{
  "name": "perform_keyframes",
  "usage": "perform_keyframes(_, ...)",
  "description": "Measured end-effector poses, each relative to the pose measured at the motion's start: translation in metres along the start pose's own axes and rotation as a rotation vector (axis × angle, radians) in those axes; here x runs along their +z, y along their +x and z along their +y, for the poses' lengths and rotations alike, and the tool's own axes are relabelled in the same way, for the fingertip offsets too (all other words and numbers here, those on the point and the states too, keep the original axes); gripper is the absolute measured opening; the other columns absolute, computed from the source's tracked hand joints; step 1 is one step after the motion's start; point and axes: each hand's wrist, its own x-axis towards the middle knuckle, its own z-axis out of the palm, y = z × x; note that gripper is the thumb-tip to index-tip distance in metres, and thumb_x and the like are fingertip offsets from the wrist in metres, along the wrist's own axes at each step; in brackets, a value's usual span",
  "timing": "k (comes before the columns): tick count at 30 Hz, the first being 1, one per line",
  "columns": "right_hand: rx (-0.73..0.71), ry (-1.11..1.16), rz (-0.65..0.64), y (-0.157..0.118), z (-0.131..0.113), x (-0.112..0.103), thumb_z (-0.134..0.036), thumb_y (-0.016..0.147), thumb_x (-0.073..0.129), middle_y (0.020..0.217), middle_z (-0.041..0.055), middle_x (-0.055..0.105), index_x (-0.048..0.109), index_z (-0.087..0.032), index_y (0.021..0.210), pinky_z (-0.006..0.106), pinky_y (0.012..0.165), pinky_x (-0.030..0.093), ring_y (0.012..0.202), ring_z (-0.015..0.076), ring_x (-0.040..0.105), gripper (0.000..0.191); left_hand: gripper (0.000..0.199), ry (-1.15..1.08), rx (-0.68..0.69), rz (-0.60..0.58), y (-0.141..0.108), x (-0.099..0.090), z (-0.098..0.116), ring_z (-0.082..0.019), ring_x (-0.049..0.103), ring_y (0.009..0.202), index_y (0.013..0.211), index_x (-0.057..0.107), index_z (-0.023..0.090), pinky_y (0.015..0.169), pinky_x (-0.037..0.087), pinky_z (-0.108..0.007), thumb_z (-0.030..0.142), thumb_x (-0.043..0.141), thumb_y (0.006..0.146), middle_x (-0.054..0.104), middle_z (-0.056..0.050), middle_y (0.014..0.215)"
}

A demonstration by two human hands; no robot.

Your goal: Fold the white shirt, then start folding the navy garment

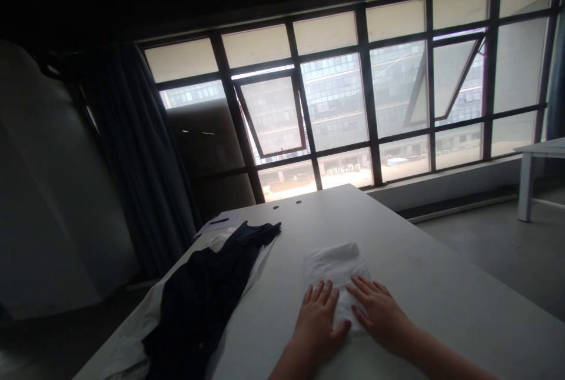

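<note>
Both hands on apparently folded cloth

White cloth, folded into a rough rectangle, slightly creased, lies flat on pale worktop.

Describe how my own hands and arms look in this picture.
Your left hand and right hand look bare: no gloves or rings visible. The visible forearms show no sleeves, watch or bracelet, and no clear markings.
</note>
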Motion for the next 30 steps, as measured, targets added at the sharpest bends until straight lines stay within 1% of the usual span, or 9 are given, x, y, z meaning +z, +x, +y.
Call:
perform_keyframes(5, 0.001, 0.006, 0.002, 0.0002, -0.0001, 0.0003, -0.052, 0.098, 0.043, 0.161, 0.0064, 0.044, 0.052, -0.034, 0.149, 0.055, 0.121, 0.028, 0.149, 0.0298, 0.037, 0.055, 0.076, 0.031, -0.012, -0.010, 0.0027, 0.0025, -0.0008, -0.031, 0.022, 0.155, 0.159, 0.036, 0.031, 0.128, 0.011, -0.047, 0.069, 0.046, 0.095, 0.026, -0.002, 0.168)
perform_keyframes(13, 0.003, -0.002, -0.018, 0.0004, -0.0006, -0.0009, -0.052, 0.098, 0.043, 0.161, 0.0070, 0.043, 0.052, -0.032, 0.149, 0.056, 0.121, 0.027, 0.149, 0.0301, 0.037, 0.056, 0.074, 0.008, -0.007, 0.010, -0.0021, -0.0036, 0.0039, -0.030, 0.022, 0.155, 0.159, 0.038, 0.032, 0.128, 0.011, -0.046, 0.071, 0.042, 0.097, 0.028, -0.002, 0.167)
perform_keyframes(19, -0.004, 0.009, 0.007, 0.0002, 0.0007, 0.0012, -0.052, 0.098, 0.044, 0.161, 0.0071, 0.044, 0.053, -0.033, 0.149, 0.055, 0.121, 0.028, 0.149, 0.0301, 0.038, 0.055, 0.074, 0.006, -0.003, 0.014, -0.0012, -0.0020, 0.0021, -0.029, 0.023, 0.155, 0.158, 0.039, 0.033, 0.128, 0.011, -0.047, 0.072, 0.042, 0.096, 0.029, -0.002, 0.167)
perform_keyframes(25, -0.008, 0.000, 0.004, 0.0000, 0.0007, 0.0007, -0.052, 0.098, 0.043, 0.161, 0.0069, 0.044, 0.052, -0.033, 0.149, 0.055, 0.121, 0.029, 0.149, 0.0301, 0.038, 0.055, 0.074, -0.004, -0.014, 0.009, 0.0014, 0.0016, 0.0004, -0.030, 0.021, 0.155, 0.158, 0.039, 0.032, 0.128, 0.010, -0.048, 0.071, 0.044, 0.095, 0.028, -0.003, 0.167)
perform_keyframes(30, -0.007, 0.012, 0.023, -0.0004, 0.0009, 0.0021, -0.052, 0.098, 0.043, 0.160, 0.0068, 0.045, 0.053, -0.033, 0.148, 0.054, 0.121, 0.028, 0.149, 0.0302, 0.039, 0.055, 0.075, 0.009, -0.020, -0.006, 0.0011, -0.0003, 0.0022, -0.031, 0.022, 0.155, 0.158, 0.039, 0.031, 0.128, 0.010, -0.048, 0.070, 0.044, 0.095, 0.028, -0.003, 0.167)
